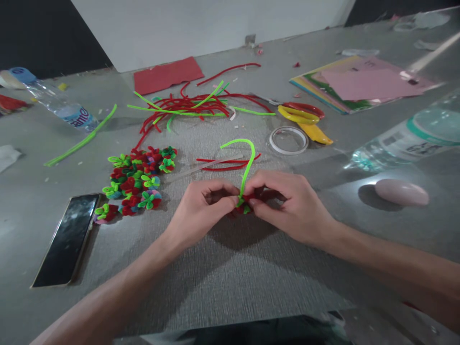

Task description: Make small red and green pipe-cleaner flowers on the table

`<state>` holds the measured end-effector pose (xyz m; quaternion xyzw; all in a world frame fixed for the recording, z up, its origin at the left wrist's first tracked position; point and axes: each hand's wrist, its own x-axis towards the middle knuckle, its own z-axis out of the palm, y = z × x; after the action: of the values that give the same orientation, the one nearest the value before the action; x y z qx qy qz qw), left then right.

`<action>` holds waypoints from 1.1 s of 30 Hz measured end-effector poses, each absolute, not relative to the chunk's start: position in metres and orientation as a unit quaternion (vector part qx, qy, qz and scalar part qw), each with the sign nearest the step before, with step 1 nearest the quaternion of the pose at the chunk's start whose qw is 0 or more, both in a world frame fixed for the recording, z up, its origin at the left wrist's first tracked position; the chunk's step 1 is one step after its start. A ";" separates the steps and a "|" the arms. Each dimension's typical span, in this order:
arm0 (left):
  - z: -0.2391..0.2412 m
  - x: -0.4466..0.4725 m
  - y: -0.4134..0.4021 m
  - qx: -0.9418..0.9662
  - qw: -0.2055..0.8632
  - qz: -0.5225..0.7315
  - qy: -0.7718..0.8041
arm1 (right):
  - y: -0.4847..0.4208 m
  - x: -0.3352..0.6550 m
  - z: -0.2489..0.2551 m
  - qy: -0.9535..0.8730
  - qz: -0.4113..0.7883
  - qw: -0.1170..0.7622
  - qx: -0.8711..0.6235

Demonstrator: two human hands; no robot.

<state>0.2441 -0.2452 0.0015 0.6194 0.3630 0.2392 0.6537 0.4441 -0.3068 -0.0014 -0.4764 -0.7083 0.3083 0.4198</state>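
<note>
Between my two hands is a small red and green pipe-cleaner piece [244, 208], partly hidden by the fingers. From its top rises a bright green pipe cleaner [248, 165], its free end curving to the left. My left hand [206, 206] pinches the piece from the left with thumb and forefinger. On the other side my right hand [287, 203] grips its red part with curled fingers. Just beyond the hands lie red pipe cleaners [230, 166] and a clear stick [201, 169]. To the left sits a cluster of finished-looking red and green pipe-cleaner pieces [132, 182].
A pile of red and green pipe cleaners [183, 106] lies farther back. Scissors [302, 112], a tape roll [288, 140], coloured paper [359, 81] and a large bottle [413, 134] are on the right. A phone [68, 239] and a water bottle [59, 100] stand left.
</note>
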 end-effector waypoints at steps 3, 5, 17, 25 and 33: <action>0.002 0.245 -0.246 0.623 0.648 0.242 0.366 | -0.306 0.444 -0.002 -0.711 0.303 0.424 -0.472; 0.003 0.245 -0.247 0.641 0.629 0.242 0.368 | -0.306 0.444 -0.003 -0.714 0.296 0.426 -0.471; 0.002 0.246 -0.251 0.693 0.564 0.252 0.371 | -0.308 0.442 -0.001 -0.728 0.267 0.422 -0.469; 0.003 0.245 -0.251 0.705 0.549 0.251 0.372 | -0.307 0.442 -0.002 -0.726 0.278 0.425 -0.464; 0.006 0.246 -0.254 0.699 0.556 0.264 0.365 | -0.308 0.441 -0.001 -0.712 0.300 0.430 -0.467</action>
<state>0.2464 -0.2535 0.0060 0.6987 0.3652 0.2640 0.5557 0.4413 -0.3082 -0.0011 -0.4671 -0.7121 0.3001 0.4297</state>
